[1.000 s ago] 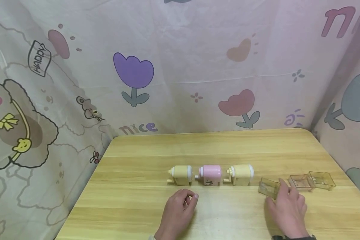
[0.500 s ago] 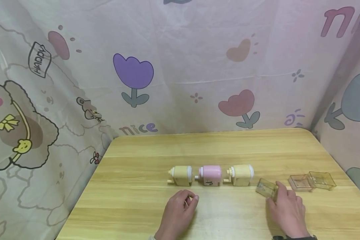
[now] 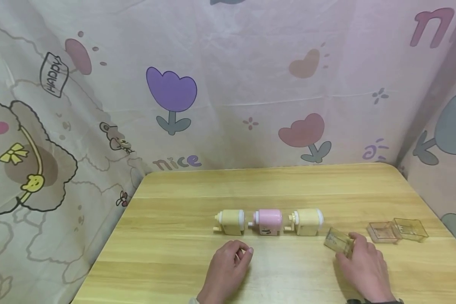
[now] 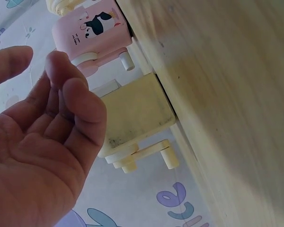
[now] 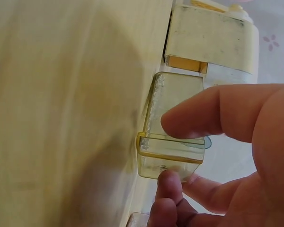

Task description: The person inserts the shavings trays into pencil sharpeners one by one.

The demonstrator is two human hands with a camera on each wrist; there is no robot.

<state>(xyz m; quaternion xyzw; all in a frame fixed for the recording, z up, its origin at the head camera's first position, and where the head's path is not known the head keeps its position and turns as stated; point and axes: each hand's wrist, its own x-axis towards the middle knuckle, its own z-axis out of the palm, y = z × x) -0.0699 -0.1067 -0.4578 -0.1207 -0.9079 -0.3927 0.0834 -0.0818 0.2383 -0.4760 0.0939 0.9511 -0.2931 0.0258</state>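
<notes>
- While the left hand (image 3: 227, 269) lies in front of the pink sharpener (image 3: 270, 221), slightly left of it, its fingers curl loosely, thumb set apart, nothing in them.
- Well right of the pink sharpener and nearer the person, the right hand (image 3: 365, 267) pinches one end of a clear yellow box (image 3: 337, 242), thumb and fingers parted by just that end.
- The clear yellow box sits askew, right of the pink sharpener; compared with a second ago, it is turned further and slightly closer to it, the left hand unchanged.
- Flanking the pink sharpener are the left yellow sharpener (image 3: 233, 222) and right yellow sharpener (image 3: 309, 222).
- Farthest right of it stand a pinkish box (image 3: 382, 233) and another yellowish box (image 3: 411, 229).
- Behind it hangs printed cloth (image 3: 228, 80).
</notes>
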